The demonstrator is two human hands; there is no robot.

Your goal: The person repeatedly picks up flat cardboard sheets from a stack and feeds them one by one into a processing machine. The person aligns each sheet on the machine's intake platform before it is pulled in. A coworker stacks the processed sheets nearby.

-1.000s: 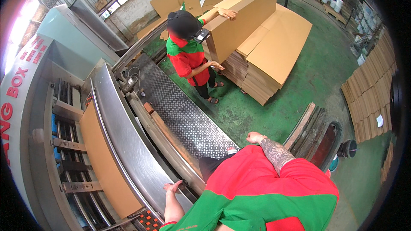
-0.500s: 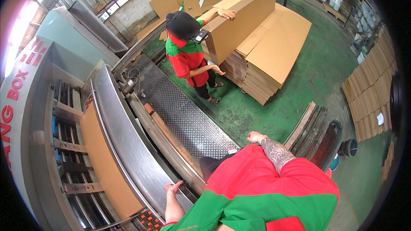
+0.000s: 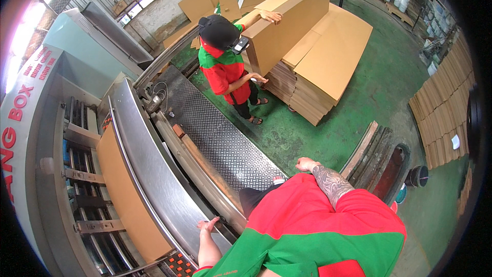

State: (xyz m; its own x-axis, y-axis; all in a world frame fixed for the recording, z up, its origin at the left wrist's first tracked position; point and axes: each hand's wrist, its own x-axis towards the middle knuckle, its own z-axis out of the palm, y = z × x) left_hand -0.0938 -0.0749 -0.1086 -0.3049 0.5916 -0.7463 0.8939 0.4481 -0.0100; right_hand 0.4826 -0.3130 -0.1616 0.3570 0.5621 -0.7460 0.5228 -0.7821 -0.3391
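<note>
My left hand [image 3: 207, 224] rests at the near end of the smooth metal table [image 3: 166, 174] of a large machine, its fingers stretched out and nothing held. My right hand [image 3: 306, 164] is loosely curled beside my red shirt, above the green floor, with no object visible in it. A flat brown cardboard sheet [image 3: 128, 190] lies in the machine, left of the metal table. Ahead, a co-worker [image 3: 225, 66] in a red and green shirt steadies a thick upright bundle of cardboard [image 3: 292, 25], one hand on its top and the other by its lower corner.
Beneath the bundle is a tall stack of cardboard sheets [image 3: 328, 61]. A diamond-plate metal walkway [image 3: 220, 138] runs along the machine. More stacked cardboard [image 3: 443, 107] stands at the right, near long bars [image 3: 371, 149] and a black bucket [image 3: 417, 176]. Orange buttons [image 3: 179, 264] sit near my left forearm.
The co-worker's lower hand has moved slightly left and up, toward the bundle's lower corner. My own hands have stayed in place.
</note>
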